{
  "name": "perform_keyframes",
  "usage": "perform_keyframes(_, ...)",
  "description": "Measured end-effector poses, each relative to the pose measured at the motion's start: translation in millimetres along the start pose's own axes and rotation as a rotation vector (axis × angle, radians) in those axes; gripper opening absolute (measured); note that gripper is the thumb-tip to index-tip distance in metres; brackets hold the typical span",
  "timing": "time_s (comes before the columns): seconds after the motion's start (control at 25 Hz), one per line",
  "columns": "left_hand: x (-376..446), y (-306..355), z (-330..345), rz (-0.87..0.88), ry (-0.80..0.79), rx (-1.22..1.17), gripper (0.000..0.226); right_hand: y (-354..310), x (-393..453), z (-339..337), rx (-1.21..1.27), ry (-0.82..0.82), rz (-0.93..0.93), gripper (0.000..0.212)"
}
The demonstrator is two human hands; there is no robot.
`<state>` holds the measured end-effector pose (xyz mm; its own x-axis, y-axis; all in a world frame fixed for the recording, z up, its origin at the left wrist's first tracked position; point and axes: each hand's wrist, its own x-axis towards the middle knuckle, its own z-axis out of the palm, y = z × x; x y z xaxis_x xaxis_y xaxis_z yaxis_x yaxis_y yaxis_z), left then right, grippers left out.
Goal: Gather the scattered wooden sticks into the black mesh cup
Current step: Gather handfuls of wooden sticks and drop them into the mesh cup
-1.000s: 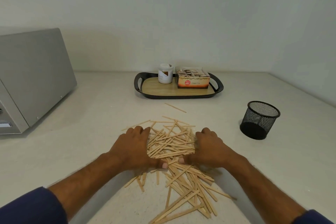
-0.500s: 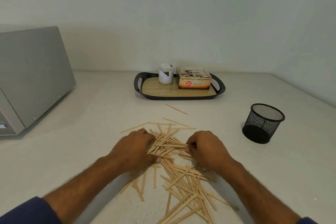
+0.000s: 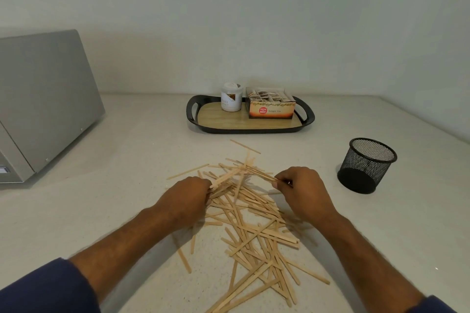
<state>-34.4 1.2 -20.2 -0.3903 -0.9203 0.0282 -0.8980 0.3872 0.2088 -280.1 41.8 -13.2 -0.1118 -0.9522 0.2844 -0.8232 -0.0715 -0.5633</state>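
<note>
Several thin wooden sticks [image 3: 250, 226] lie scattered in a loose heap on the pale counter in front of me. My left hand [image 3: 187, 197] is closed on the left ends of a bunch of sticks at the heap's far side. My right hand [image 3: 301, 189] pinches the right ends of the same bunch, which is lifted slightly off the pile. One stick [image 3: 245, 146] lies apart, farther back. The black mesh cup [image 3: 365, 165] stands upright to the right of my right hand, with nothing visible inside it.
A black-rimmed tray [image 3: 306, 119] with a wooden base sits at the back, holding a white jar [image 3: 231, 97] and a tea box [image 3: 271, 107]. A grey appliance [image 3: 43, 107] stands at the left. Walls close the back and right corner.
Both hands went from lying flat on the heap to closing on a bunch of sticks. The bunch has come up a little and fanned out between them.
</note>
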Motion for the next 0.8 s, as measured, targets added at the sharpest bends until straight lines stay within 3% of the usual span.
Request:
perform_keyframes(0.36,1.8,-12.5,-4.1,-0.024,0.133,-0.24,0.009,-12.7,-5.7,-2.4,0.325,0.103,0.09,0.013)
perform_keyframes(0.56,5.9,-5.1,-12.7,-0.1,0.245,-0.615,0.015,-29.9,-8.2,2.7,0.584,0.086,0.179,0.027)
perform_keyframes(0.8,17.4,24.7,-16.6,-0.198,0.316,-0.932,0.054,-44.8,-4.2,10.6,0.786,0.055,0.252,0.031)
